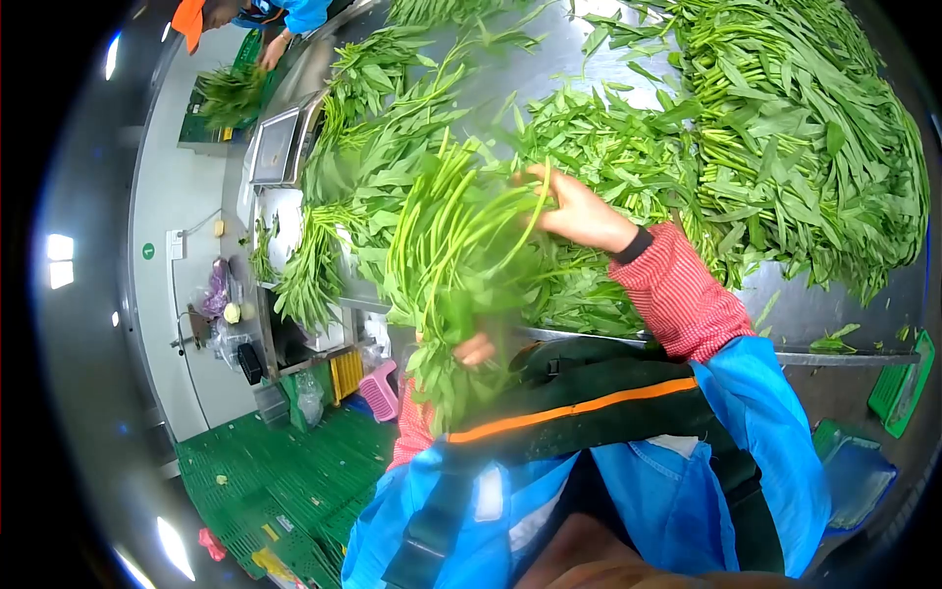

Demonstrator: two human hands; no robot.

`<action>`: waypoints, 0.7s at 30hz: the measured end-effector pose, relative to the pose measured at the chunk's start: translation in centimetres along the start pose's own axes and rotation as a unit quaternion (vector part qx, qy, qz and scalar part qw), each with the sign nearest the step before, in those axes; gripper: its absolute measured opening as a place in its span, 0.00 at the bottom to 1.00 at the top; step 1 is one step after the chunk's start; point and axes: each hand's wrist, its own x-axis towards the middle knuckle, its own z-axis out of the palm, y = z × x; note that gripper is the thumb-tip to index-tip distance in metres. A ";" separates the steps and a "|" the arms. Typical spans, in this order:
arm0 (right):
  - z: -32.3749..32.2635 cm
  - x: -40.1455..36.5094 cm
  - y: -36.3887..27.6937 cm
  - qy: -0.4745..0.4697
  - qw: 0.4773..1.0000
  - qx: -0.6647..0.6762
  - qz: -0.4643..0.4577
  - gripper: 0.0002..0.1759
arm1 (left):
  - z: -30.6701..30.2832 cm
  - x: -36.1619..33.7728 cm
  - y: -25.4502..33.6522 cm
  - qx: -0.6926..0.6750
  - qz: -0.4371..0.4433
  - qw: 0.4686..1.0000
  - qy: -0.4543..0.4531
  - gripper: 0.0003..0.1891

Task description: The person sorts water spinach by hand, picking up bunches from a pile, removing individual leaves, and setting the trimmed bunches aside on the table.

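A metal table carries a thick heap of greens at right, a looser pile mid-table, leafy stems at left and stray leaves near the front edge

I see the left hand only as a few smeared fingers; leaves of the raised bunch cover the rest, wrist included, so I can't read its grip. The bunch's lower leaves blur together. On the right hand, the fingertips blur near the stems, and I can't tell how firmly they close. At the far left, the picture's top edge cuts off the co-worker, and the greens at that person's hand are blurred. The screen is unreadable to me. The far ends of the leafy piles run out of view.
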 end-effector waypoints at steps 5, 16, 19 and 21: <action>-0.7 -1.0 1.3 -0.115 0.918 0.342 0.167 0.35 | 1.8 0.6 0.5 0.024 -0.026 0.998 0.052 0.09; -5.5 -0.2 0.3 0.039 0.988 0.145 0.026 0.13 | -1.4 0.1 1.6 0.044 -0.022 0.997 -0.063 0.10; -10.2 -1.4 0.5 0.085 0.939 0.322 0.089 0.14 | -0.7 -0.1 1.5 0.046 -0.009 0.997 -0.059 0.13; -8.3 -2.4 -1.0 0.114 0.964 0.149 0.191 0.14 | -0.3 0.0 1.5 0.050 -0.004 0.997 -0.056 0.16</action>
